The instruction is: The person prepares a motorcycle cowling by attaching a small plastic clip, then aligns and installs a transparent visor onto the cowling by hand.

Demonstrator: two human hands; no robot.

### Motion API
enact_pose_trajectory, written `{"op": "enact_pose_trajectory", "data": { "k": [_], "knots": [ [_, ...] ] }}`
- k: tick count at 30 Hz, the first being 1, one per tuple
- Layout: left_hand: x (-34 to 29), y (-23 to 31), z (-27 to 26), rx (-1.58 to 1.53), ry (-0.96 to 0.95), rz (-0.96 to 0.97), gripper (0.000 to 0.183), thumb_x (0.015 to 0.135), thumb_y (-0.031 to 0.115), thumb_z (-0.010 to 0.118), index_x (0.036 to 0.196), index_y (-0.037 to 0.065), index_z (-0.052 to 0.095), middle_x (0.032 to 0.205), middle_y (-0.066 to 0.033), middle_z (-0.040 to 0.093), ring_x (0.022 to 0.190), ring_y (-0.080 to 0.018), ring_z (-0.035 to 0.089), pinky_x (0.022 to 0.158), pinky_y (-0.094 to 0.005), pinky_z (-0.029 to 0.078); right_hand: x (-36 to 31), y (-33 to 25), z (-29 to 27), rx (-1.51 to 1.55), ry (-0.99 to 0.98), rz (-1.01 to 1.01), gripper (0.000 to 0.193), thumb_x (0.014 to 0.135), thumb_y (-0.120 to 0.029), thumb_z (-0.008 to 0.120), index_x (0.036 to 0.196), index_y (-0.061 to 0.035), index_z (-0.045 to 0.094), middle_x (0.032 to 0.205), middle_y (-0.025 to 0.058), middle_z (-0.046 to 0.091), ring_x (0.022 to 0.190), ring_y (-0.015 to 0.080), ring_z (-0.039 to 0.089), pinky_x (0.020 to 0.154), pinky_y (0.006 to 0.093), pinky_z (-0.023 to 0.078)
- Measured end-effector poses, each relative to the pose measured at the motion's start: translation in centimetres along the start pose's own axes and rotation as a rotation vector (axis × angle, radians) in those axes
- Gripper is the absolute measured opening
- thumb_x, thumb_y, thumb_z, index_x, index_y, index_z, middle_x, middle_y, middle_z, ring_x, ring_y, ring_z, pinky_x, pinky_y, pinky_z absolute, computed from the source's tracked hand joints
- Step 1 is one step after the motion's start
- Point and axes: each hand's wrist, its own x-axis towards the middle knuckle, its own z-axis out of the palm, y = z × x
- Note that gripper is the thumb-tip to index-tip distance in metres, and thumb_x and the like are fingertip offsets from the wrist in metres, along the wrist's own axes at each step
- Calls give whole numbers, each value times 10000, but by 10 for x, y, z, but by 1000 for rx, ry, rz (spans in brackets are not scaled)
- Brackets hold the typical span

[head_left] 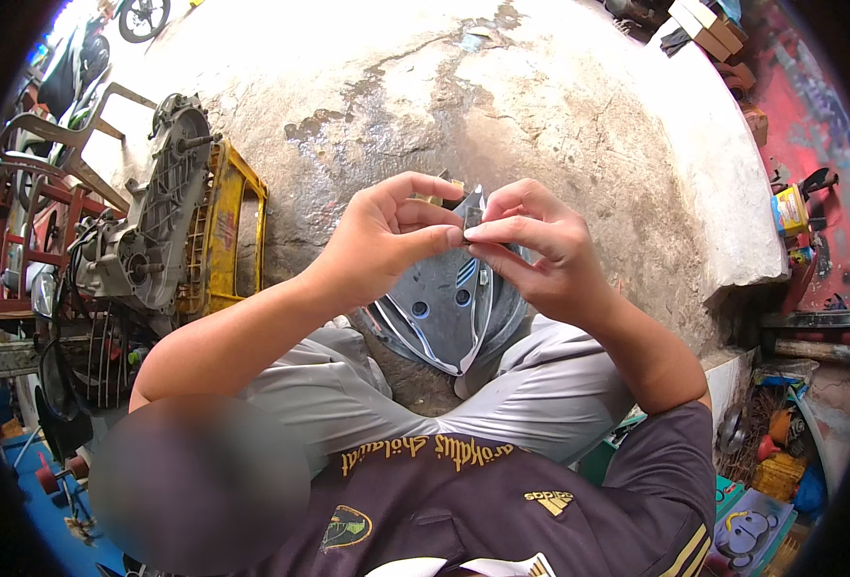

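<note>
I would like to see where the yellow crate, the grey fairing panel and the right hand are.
Yellow crate point(224, 245): head view, on its side wall.
Grey fairing panel point(435, 279): head view, face above its two round holes.
Right hand point(558, 252): head view, middle of the hand.

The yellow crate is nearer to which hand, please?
Left. The left hand is apart from the yellow crate, to its right; the right hand is farther right, beyond the left.

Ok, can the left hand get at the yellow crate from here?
Probably yes: only floor shows between the left hand and the near side of the yellow crate, though its fingertips are occupied at the right hand.
</note>
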Motion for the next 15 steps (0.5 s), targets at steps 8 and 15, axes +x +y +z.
{"op": "enact_pose_trajectory", "data": {
  "k": [8, 15],
  "knots": [
    [0, 2, -4, -30, -50, -2, 441, 937, 19, 779, 1340, 22, 600, 1091, -87, 746, 1021, -121, 705, 932, -278, 564, 1, -1, -5, -17, -39, -7, 190, 833, 59, 778, 1002, -27, 775, 1011, 82, 636, 926, 223, 658, 773, 333, 551],
    [2, -4, -5, 55, -15, -10, 441, 933, 19, 786, 1336, 29, 606, 1070, -67, 736, 1019, -110, 700, 922, -271, 569, 5, -3, -8, -103, 36, -26, 257, 834, 47, 772, 1076, -36, 753, 1027, 106, 660, 938, 249, 666, 795, 344, 544]
  ]
}}
